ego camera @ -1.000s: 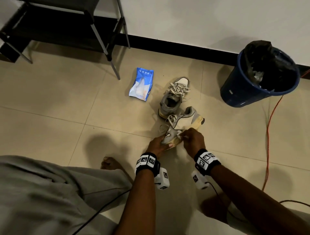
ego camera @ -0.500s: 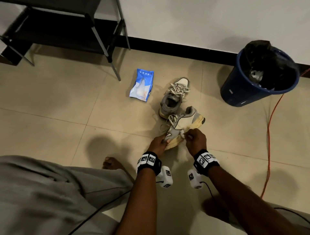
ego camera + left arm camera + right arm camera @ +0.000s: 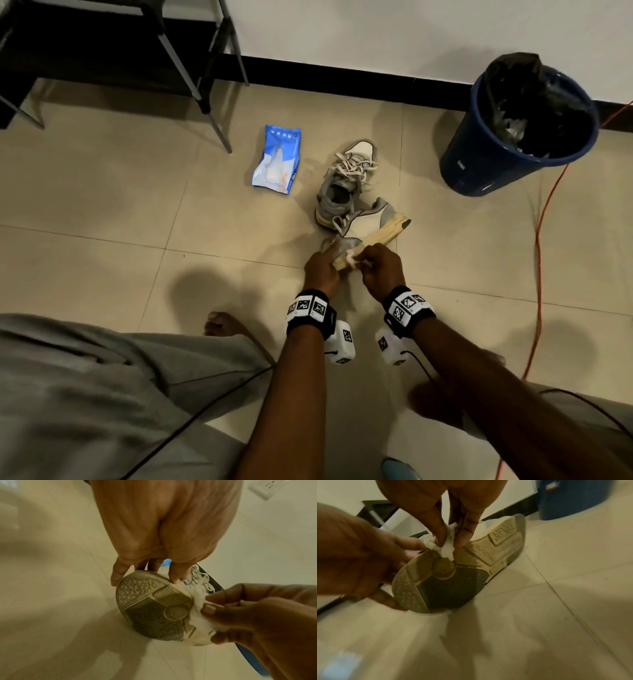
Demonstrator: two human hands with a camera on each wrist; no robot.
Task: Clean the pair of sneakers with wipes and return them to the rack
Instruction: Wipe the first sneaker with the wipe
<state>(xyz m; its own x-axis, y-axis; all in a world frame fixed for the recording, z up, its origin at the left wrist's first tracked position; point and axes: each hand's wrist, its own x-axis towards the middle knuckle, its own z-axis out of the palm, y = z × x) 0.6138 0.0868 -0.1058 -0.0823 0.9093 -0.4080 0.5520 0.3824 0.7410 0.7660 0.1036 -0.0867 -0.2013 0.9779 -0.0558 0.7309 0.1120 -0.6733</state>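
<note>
A grey and cream sneaker [image 3: 368,224] lies tipped on its side on the floor tiles, its tan sole [image 3: 154,604] [image 3: 447,577] facing me. My left hand [image 3: 322,265] [image 3: 145,573] grips its toe end, fingers curled over the edge. My right hand [image 3: 375,265] [image 3: 452,539] pinches a crumpled white wipe [image 3: 351,262] [image 3: 199,609] [image 3: 444,547] against the sole's edge near the forefoot. The second sneaker [image 3: 344,178] stands upright just beyond, laces loose. A blue pack of wipes [image 3: 277,159] lies to its left. The black shoe rack [image 3: 113,51] stands at the far left by the wall.
A blue bin [image 3: 510,144] lined with a black bag stands at the right by the wall. An orange cable [image 3: 537,240] runs down the floor on the right. My bare foot [image 3: 222,323] and grey-clad knee [image 3: 85,394] are at the lower left.
Both hands have slid a little toward the sneaker's toe end, with the wipe moving along the sole's edge. The sneaker stays on its side.
</note>
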